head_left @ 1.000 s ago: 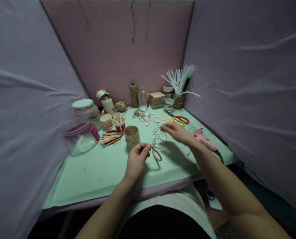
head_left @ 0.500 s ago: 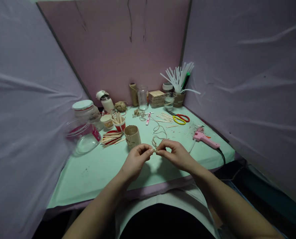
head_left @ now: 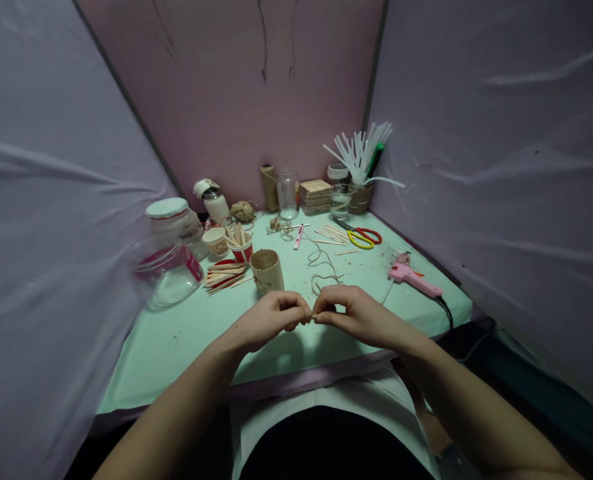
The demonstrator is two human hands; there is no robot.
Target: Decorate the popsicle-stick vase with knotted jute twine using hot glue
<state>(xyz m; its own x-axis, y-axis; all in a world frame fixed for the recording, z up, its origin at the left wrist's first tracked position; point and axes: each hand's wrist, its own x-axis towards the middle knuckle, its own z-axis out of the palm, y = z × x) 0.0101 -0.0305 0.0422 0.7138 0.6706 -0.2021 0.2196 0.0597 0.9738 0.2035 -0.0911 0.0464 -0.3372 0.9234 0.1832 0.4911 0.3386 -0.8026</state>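
Observation:
My left hand (head_left: 276,319) and my right hand (head_left: 356,313) meet fingertip to fingertip above the front of the table. Both are closed in a pinch on a short bit of twine, mostly hidden by the fingers. Loops of the twine (head_left: 326,277) lie on the table just beyond my right hand. Close behind my left hand stands a round tan holder (head_left: 267,270) with a scalloped rim, upright and open at the top.
At left are clear plastic jars (head_left: 176,280), a red cup of craft sticks (head_left: 241,247) and loose sticks (head_left: 224,275). Scissors (head_left: 361,237) and a pink glue gun (head_left: 414,277) lie at right. A twine ball (head_left: 243,211) and wooden squares (head_left: 315,197) sit at the back.
Both hands have come slightly nearer to me, still pinched together. The twine loop that rose beside the right fingers now lies lower, behind the hands.

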